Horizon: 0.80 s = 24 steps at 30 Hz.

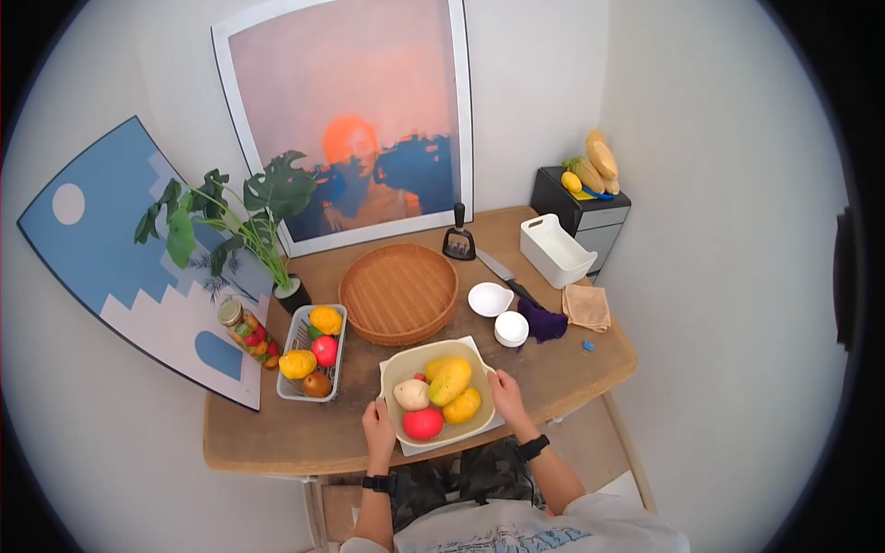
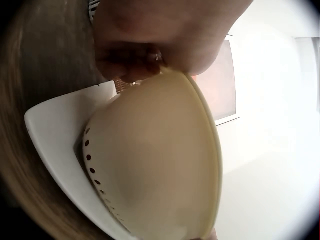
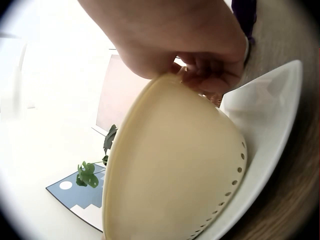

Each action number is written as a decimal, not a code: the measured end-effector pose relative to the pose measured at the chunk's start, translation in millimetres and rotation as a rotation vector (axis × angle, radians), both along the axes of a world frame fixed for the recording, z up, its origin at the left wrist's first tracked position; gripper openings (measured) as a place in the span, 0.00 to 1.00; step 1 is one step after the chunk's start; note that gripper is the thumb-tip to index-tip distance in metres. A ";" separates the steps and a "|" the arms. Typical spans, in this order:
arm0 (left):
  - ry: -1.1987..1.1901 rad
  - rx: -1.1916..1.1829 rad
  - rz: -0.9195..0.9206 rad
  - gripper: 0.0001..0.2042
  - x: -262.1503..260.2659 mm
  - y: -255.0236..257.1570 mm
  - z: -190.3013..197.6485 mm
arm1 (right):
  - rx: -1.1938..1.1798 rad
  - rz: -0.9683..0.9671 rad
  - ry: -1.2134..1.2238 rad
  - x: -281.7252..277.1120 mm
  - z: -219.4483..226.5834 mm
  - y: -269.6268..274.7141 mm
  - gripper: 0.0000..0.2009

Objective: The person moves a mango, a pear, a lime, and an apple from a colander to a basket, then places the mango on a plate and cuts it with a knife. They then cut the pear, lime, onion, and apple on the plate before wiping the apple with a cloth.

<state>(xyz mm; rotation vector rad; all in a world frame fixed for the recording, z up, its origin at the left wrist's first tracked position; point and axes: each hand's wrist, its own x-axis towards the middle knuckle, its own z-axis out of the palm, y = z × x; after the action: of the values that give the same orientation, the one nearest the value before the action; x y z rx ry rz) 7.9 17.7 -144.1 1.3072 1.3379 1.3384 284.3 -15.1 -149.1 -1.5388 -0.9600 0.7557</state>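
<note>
At the worktop's [image 1: 277, 442] near edge, both hands, left [image 1: 378, 431] and right [image 1: 507, 398], grip the fruit-filled colander's [image 1: 395, 370] rim, fingers curled.

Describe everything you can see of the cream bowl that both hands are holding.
The cream bowl is a pale yellow, smooth, plastic-looking colander with a row of small round holes low on its wall, seen in both wrist views. It sits upright on a white tray at the near edge of the wooden table. The left hand grips its left rim and the right hand its right rim. Inside lie fruit-like pieces: yellow ones, a red one and a pale one.
</note>
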 end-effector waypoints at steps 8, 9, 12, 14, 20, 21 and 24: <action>-0.277 -0.097 -0.085 0.22 -1.2 -1.4 -35.0 | 0.048 0.028 0.309 -1.6 -19.1 -3.1 0.18; -0.302 -0.088 -0.083 0.22 0.2 -0.7 -38.1 | 0.022 0.041 0.298 0.8 -19.2 -3.4 0.18; -0.288 -0.068 -0.082 0.22 0.3 0.3 -43.3 | 0.029 0.054 0.292 2.1 -24.1 -3.1 0.18; -0.268 -0.061 -0.082 0.22 -0.6 1.0 -43.3 | 0.040 0.058 0.294 3.0 -22.9 -1.8 0.18; -0.255 -0.054 -0.077 0.22 -2.9 -0.5 -44.4 | 0.035 0.064 0.310 3.3 -26.8 -2.8 0.17; -0.259 -0.051 -0.074 0.22 -2.2 -0.4 -43.3 | 0.038 0.068 0.317 4.1 -28.0 -2.3 0.17; -0.253 -0.045 -0.066 0.22 -1.2 -0.2 -43.5 | 0.039 0.065 0.328 4.7 -28.0 -2.6 0.17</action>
<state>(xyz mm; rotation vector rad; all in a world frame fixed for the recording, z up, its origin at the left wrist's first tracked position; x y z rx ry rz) 6.7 17.5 -187.6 1.1013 1.1351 1.3700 288.9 -17.6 -177.1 -1.3040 -0.7768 0.9947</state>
